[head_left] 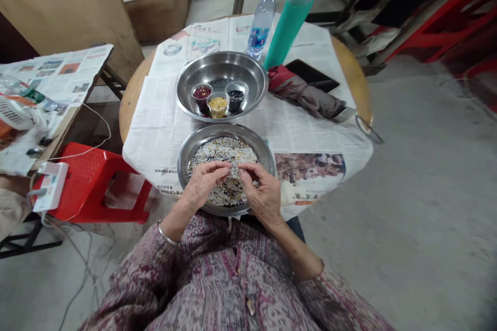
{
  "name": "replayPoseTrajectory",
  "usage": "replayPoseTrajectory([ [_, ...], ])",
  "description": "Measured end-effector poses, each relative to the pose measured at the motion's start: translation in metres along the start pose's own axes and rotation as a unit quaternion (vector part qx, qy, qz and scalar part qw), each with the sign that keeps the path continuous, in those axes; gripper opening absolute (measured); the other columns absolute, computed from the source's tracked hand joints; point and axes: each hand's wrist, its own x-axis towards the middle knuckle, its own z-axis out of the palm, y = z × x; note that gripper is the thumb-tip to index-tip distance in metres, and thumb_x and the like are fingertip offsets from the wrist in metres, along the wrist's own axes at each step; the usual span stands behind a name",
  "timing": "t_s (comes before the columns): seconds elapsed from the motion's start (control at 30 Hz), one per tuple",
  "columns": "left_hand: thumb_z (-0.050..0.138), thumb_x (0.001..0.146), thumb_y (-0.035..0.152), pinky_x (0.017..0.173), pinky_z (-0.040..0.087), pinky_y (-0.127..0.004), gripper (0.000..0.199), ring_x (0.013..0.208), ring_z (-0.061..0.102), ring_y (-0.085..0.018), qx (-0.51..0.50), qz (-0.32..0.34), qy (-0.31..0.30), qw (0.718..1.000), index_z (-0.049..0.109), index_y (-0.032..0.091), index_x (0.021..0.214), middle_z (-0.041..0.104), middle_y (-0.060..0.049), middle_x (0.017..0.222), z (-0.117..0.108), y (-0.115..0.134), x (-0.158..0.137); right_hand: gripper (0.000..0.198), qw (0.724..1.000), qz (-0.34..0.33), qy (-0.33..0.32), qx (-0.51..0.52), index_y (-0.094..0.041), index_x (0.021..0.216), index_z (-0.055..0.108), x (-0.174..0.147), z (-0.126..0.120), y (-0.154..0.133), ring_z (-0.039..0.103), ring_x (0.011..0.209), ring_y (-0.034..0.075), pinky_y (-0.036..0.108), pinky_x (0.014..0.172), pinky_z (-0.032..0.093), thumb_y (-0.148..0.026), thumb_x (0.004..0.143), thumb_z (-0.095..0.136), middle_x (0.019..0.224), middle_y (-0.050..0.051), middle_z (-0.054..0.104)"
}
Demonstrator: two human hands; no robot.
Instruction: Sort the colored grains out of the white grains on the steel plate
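Note:
Both my hands hover over a shallow steel basin [186, 137] spread with mixed white, yellow and dark grains [225, 150]. My left hand [207, 178] pinches thumb and fingers together; whatever sits between them is too small to name. Facing it, my right hand [262, 189] is pinched in the same way, its fingertips a short gap from the left ones. Behind stands a larger steel basin [248, 70] with three clear plastic cups: one of dark red beans [202, 94], one of yellow kernels [218, 105], one of black beans [236, 97].
Newspaper covers the round table [155, 119]. At the back stand a water bottle [262, 26] and a tall teal bottle [293, 15]. A folded umbrella [306, 94] and a dark tablet-like object [314, 76] lie to the right. A red stool [93, 181] with a power strip [51, 186] is left.

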Motion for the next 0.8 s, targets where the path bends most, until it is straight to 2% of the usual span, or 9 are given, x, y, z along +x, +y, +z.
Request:
replayPoseTrajectory([
  [0.23,0.075,0.071,0.026,0.067,0.039,-0.027,0.018,0.064,0.049,-0.01,0.075,-0.003,-0.015,0.997,0.072,0.016,0.087,0.06,0.002,0.068,0.003,0.003,-0.007,0.017,1.0,-0.003,-0.004,0.006,-0.021,0.092,0.069,0.0,0.001,0.001,0.064,0.07,0.015,0.028,0.067,0.05,-0.03,0.092,0.055,0.081,0.002,0.072],
  [0.63,0.074,0.074,0.034,0.061,0.031,-0.024,0.024,0.061,0.043,-0.008,0.049,-0.006,-0.023,0.999,0.068,0.015,0.086,0.055,0.003,0.068,0.001,-0.009,-0.013,0.018,1.0,-0.005,-0.023,0.012,-0.02,0.09,0.07,0.002,0.002,0.002,0.062,0.066,0.015,0.028,0.064,0.049,-0.03,0.09,0.055,0.081,0.002,0.072],
  [0.73,0.069,0.08,0.042,0.057,0.027,-0.025,0.028,0.057,0.037,-0.008,0.074,0.002,-0.034,0.997,0.062,0.015,0.077,0.046,0.004,0.062,0.001,-0.007,-0.013,0.018,1.0,-0.005,-0.025,0.016,-0.02,0.09,0.07,0.003,0.002,0.002,0.061,0.065,0.014,0.027,0.062,0.049,-0.029,0.09,0.055,0.08,0.002,0.072],
  [0.8,0.058,0.088,0.045,0.055,0.026,-0.025,0.032,0.054,0.033,-0.009,0.134,0.014,-0.035,0.99,0.059,0.017,0.075,0.038,0.006,0.058,0.001,-0.003,-0.012,0.017,1.0,-0.001,-0.022,0.022,-0.02,0.09,0.07,0.003,0.002,0.002,0.061,0.064,0.014,0.027,0.062,0.049,-0.029,0.09,0.056,0.079,0.002,0.072],
])
